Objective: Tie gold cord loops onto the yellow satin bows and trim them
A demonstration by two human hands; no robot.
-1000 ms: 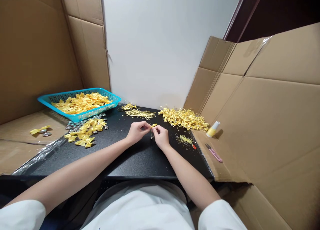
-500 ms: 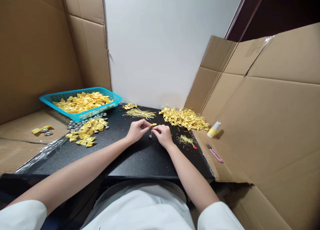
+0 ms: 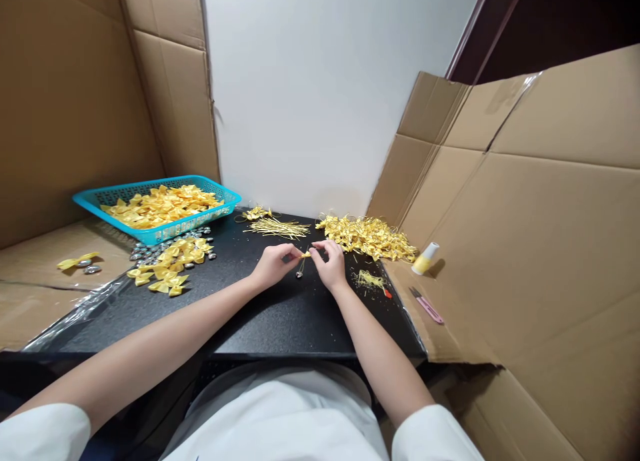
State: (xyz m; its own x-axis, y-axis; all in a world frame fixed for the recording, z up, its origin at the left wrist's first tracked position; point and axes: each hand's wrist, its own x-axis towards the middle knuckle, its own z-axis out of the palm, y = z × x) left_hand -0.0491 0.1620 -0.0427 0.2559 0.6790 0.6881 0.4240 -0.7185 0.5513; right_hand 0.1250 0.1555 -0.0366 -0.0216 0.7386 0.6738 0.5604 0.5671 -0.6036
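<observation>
My left hand [image 3: 274, 266] pinches a small yellow ribbon bow [image 3: 305, 255] above the black table. From the bow hangs a small silver bell-like piece [image 3: 299, 275] on a thin cord. My right hand [image 3: 330, 264] holds the bow's other side between thumb and fingers. Its fingertips partly cover the bow. Behind my hands lie a bundle of gold ties [image 3: 280, 229] and a heap of gold bow pieces [image 3: 367, 237].
At the left, a blue basket [image 3: 200, 217] holds many yellow bows. Loose yellow bows [image 3: 170, 284] and silver pieces [image 3: 93, 269] lie near it. On the right are thread scraps [image 3: 369, 279], a thread spool [image 3: 425, 259] and pink snips [image 3: 427, 307]. Cardboard walls surround the table.
My right fingers have moved from the hanging cord up to the bow and now grip its right side. My left hand keeps its pinch. The view has shifted slightly.
</observation>
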